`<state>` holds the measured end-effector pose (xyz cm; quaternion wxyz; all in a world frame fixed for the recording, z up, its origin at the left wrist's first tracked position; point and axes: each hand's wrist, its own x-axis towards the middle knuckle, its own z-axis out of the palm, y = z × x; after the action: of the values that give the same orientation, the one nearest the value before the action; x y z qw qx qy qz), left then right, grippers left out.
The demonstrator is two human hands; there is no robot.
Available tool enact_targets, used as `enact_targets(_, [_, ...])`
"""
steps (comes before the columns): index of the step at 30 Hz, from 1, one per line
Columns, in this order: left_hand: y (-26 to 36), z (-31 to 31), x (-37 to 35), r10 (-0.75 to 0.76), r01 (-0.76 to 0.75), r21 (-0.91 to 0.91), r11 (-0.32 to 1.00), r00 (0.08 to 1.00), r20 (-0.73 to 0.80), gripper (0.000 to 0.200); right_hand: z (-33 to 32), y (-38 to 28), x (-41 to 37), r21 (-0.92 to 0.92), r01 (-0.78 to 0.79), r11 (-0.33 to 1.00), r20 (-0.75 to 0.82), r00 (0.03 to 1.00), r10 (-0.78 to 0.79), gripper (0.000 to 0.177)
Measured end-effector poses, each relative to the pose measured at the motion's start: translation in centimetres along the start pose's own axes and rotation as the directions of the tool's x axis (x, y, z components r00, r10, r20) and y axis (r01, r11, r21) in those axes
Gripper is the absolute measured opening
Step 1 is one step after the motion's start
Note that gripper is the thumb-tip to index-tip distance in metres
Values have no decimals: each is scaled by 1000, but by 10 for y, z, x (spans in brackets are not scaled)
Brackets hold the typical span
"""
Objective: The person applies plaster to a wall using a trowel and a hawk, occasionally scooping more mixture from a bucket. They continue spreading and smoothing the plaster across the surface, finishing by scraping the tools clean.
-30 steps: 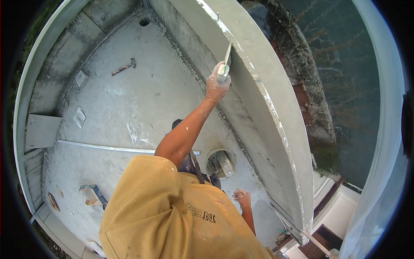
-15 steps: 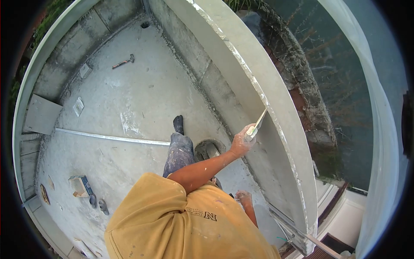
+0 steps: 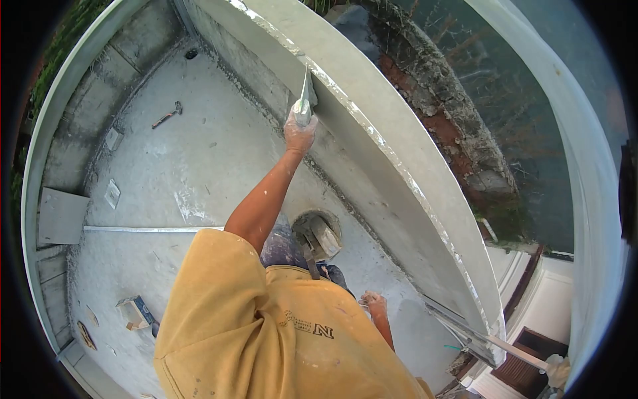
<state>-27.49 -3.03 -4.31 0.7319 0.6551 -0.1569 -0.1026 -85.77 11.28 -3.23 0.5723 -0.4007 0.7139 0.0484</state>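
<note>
My left hand (image 3: 300, 133) reaches up and is closed around the handle of a thin-bladed scraper (image 3: 305, 100). The blade tip touches or is very close to the rough white edge (image 3: 372, 130) of the curved wall. My right hand (image 3: 375, 304) is low beside the yellow shirt (image 3: 292, 319), fingers curled around something pale that I cannot make out. Between the wall and my body, a round container (image 3: 337, 233) holds pale material and what looks like a tool.
A hammer (image 3: 167, 115) lies on the grey floor (image 3: 219, 153). A long strip (image 3: 146, 229) runs from a leaning square panel (image 3: 62, 216). An open box (image 3: 135, 312) is at lower left. Beyond the wall are a rocky edge (image 3: 458, 120) and a translucent sheet (image 3: 585, 166).
My left hand and the scraper have moved up and left along the wall edge. The view has shifted, and the round container is more exposed. My right hand has hardly moved.
</note>
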Motion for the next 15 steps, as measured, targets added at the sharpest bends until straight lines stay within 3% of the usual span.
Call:
enact_targets(3, [19,37,-89,9,-9,-1,1000,1000,20,50,-21,21,10,-76,69,995,29,997,-67,35])
enact_targets(5, [53,61,-159,-94,92,19,996,993,69,51,-40,28,13,-93,119,989,31,993,-116,35])
enact_targets(10, [64,127,-318,-84,87,-14,996,983,165,53,-99,74,32,-107,182,977,23,983,-181,34])
enact_targets(14, [90,140,-405,-171,190,-30,981,932,321,54,-126,88,32,-300,241,923,135,968,-209,33])
enact_targets(15, [97,136,-417,-194,215,-21,976,914,357,55,-134,90,30,-272,259,927,132,964,-230,33])
